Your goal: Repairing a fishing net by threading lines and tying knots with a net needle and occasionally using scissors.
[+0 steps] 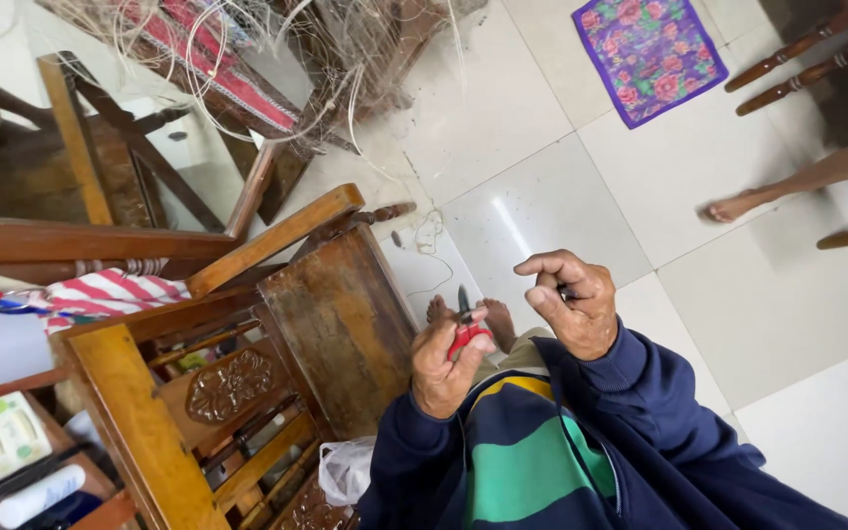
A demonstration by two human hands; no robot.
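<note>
While gripping small red-handled scissors (465, 332) above the lap, left hand (442, 368) curled tight, blades up. Right hand (571, 302) just beside, fingers pressed together, perhaps pinching thin thread. Wooden chair (331, 314) alongside.

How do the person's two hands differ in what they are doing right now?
The left hand grips small red-handled scissors, blades pointing up; the right hand shows no tool and looks pinched shut, perhaps on a thin thread too fine to make out. The left hand sits lower and closer to the wooden chair; the right hand is raised higher. Both come out of dark blue sleeves.
</note>
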